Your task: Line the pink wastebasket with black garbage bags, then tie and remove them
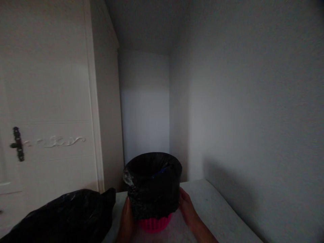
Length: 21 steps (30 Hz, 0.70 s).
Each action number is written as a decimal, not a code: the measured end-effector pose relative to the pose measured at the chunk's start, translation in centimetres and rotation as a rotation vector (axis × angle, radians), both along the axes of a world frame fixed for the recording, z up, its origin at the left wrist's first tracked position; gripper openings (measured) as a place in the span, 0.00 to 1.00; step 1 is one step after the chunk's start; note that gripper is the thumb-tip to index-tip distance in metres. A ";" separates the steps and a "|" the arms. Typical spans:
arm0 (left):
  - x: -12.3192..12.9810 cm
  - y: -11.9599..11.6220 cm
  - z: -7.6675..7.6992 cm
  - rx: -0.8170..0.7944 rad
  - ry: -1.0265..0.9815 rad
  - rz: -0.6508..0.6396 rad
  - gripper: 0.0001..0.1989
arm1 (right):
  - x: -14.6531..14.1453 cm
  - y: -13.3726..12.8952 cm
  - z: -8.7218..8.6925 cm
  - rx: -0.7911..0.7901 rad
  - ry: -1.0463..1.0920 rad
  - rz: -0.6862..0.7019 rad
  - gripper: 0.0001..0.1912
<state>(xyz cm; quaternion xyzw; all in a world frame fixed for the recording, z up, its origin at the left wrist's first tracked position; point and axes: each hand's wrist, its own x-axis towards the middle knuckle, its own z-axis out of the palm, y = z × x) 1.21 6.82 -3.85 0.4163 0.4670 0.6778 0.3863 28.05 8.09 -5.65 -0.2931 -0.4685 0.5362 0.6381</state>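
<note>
A pink ribbed waste bin (155,225) stands upright on the white surface at the bottom centre. A black bin bag (155,195) lines it and is folded down over the outside, so only the bin's lower part shows. My left hand (126,216) presses against the left side of the bagged bin. On the opposite side, my right hand (186,206) curves round it, fingers partly hidden behind the bag. Between them the two hands clasp the bin. Its opening faces up, dark inside, with a small blue patch near the front rim.
Another black plastic bag (68,216), bulky and crumpled, lies at the lower left. The white table-like surface (202,195) meets a plain wall (240,118) on the right. A white wardrobe (55,84) with a dark handle (17,144) stands on the left.
</note>
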 end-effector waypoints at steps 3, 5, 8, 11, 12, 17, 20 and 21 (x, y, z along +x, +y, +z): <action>-0.2 0.3 -0.4 -0.026 -0.079 -0.017 0.32 | 0.5 -0.2 -0.5 0.025 -0.042 0.055 0.35; -0.3 0.5 -0.7 -0.029 -0.100 -0.025 0.32 | 0.8 -0.1 -0.5 0.033 -0.053 0.078 0.34; -0.4 0.4 -1.3 -0.023 -0.116 -0.026 0.33 | 1.2 0.3 -0.5 0.039 -0.069 0.115 0.32; -0.3 0.1 -1.6 -0.003 -0.109 -0.048 0.31 | 1.3 0.4 -0.7 0.023 -0.077 0.138 0.28; -0.2 0.0 -1.7 0.008 -0.101 -0.061 0.31 | 1.3 0.4 -0.9 0.010 -0.071 0.140 0.26; -0.2 -0.5 -1.4 0.041 -0.059 -0.107 0.31 | 1.4 0.0 -1.2 -0.027 -0.073 0.107 0.23; -0.2 -0.7 -1.0 0.042 -0.038 -0.121 0.30 | 1.4 -0.3 -0.9 -0.017 -0.079 0.076 0.25; -0.2 -0.8 -0.9 0.043 -0.035 -0.123 0.31 | 1.4 -0.4 -0.7 -0.014 -0.075 0.074 0.26</action>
